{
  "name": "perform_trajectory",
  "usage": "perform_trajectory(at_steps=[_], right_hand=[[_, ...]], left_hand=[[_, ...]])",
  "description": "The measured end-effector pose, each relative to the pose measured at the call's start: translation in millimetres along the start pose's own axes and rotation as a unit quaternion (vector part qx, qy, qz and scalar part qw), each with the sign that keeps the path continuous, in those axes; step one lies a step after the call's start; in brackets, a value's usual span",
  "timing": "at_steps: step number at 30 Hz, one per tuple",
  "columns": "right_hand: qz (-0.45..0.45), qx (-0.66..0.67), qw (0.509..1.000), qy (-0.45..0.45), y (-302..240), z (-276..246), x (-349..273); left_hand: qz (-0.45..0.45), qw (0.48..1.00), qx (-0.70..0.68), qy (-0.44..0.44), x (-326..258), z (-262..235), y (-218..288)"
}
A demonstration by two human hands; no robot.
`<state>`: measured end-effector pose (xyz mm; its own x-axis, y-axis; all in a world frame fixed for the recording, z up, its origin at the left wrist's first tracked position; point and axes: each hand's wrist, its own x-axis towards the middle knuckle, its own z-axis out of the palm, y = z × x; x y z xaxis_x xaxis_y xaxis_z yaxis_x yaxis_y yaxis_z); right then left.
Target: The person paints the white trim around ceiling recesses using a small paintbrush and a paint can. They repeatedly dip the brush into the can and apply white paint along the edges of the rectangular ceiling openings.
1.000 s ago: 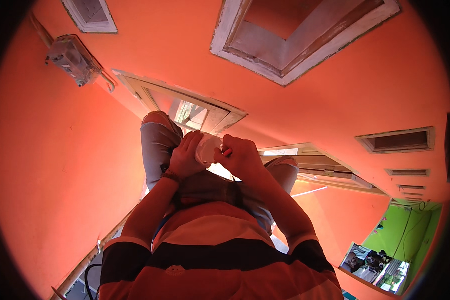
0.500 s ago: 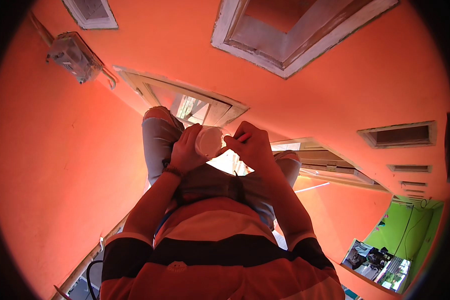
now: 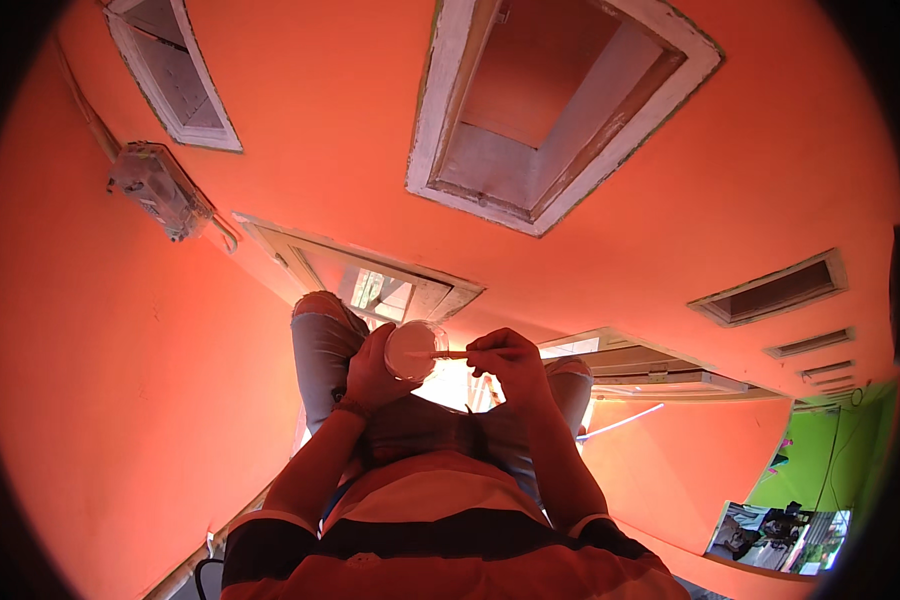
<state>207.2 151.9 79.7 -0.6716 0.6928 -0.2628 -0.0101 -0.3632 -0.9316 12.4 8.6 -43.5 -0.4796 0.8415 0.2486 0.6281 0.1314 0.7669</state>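
Reddish short-sleeved shirt (image 3: 440, 485), broad black band (image 3: 450, 534); greyish jeans (image 3: 320, 365), knees ripped; dark bracelet (image 3: 350, 407), left wrist.

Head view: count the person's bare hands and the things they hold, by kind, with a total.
Bare hands: 2 (left hand, right hand)
Round, clear-walled container: 1
Thin, straight, orange-looking stick-shaped tool: 1
Total: 4

We are wearing a shirt (image 3: 450, 488) banded in orange-red, paler orange and black, with greyish-blue jeans (image 3: 319, 362). Our clear cup (image 3: 408, 343) is showing pale pink inside, and our slim stick (image 3: 452, 354) is looking orange-pink. Vivid orange is covering the nearer wall (image 3: 140, 350), bright green a farther wall (image 3: 818, 440), and whitish paint a window frame (image 3: 422, 120).
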Motion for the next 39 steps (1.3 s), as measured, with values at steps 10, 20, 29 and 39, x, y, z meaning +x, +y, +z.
perform_trajectory(at_steps=[10,20,29,39], right_hand=[[0.001,-0.017,1.0,0.001,-3,4,-7],[-0.007,-0.007,1.0,0.018,-13,20,-21],[0.021,0.043,0.998,0.049,-20,23,-22],[-0.145,0.057,0.982,0.11,-59,37,-21]], left_hand=[[-0.054,0.997,-0.018,-0.047,5,-8,8],[-0.002,1.0,-0.005,0.001,8,-8,15],[0.015,1.0,-0.008,0.016,2,-1,2],[-0.016,1.0,-0.003,-0.006,0,1,-3]])
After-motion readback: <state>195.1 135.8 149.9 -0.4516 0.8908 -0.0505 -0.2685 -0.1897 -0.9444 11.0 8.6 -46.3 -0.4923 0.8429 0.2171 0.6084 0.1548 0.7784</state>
